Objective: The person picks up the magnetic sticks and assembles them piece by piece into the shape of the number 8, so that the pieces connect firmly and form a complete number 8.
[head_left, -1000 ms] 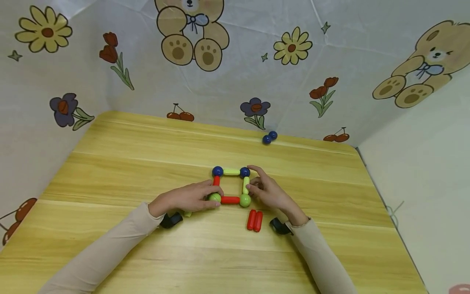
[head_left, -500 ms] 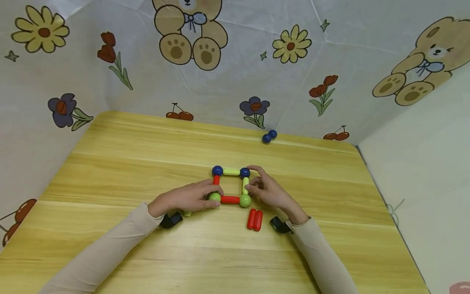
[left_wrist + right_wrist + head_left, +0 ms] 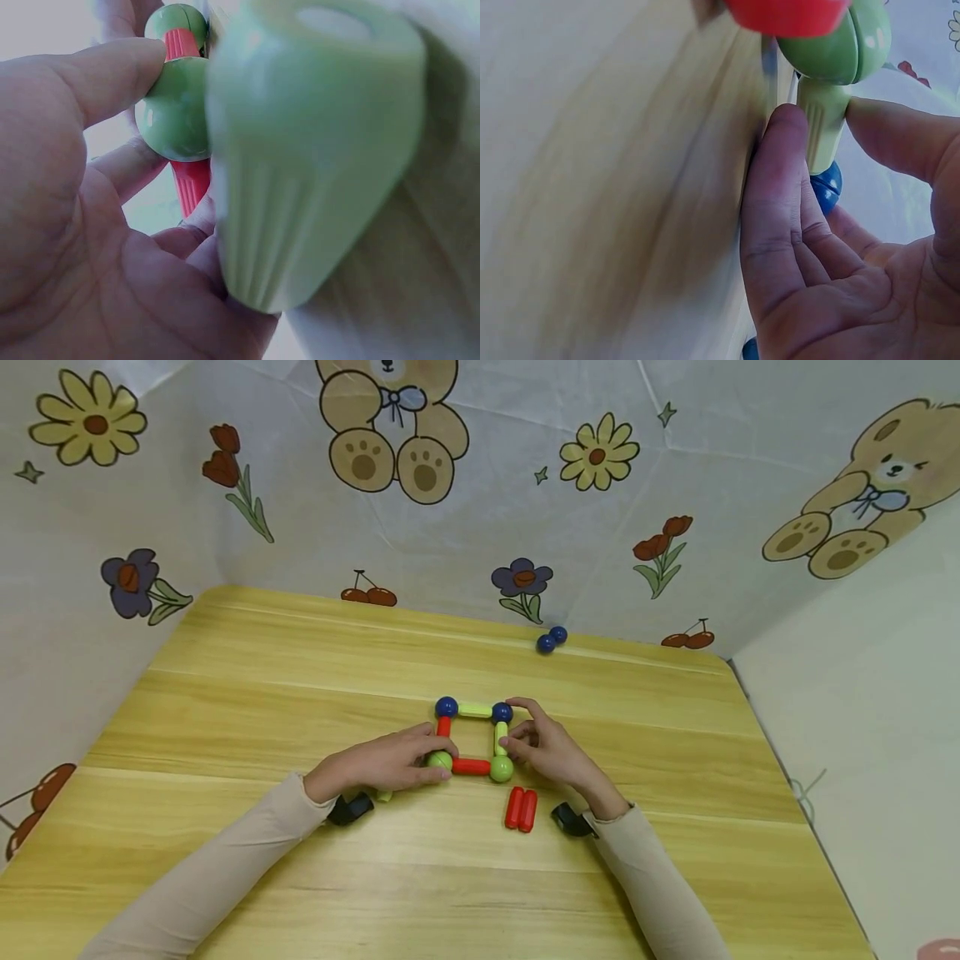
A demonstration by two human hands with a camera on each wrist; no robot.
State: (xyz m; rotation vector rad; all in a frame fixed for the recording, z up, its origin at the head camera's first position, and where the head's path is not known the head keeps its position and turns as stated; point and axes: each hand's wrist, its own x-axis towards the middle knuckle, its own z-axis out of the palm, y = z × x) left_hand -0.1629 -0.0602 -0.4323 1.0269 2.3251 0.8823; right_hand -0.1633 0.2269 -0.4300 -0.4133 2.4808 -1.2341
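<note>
On the wooden table lies a square of magnetic rods and balls. Its near side is a red rod between two green balls; two blue balls and a light-green rod form the far side. My left hand holds the near-left green ball between thumb and fingers, partly covering the left red rod. At the square's right side, my right hand pinches a light-green rod between thumb and fingers. Its index finger reaches the far-right blue ball.
Two loose red rods lie side by side, nearer than the square. Another light-green rod sits by my left palm, mostly hidden in the head view. Two blue balls rest at the table's back edge, before a patterned cloth.
</note>
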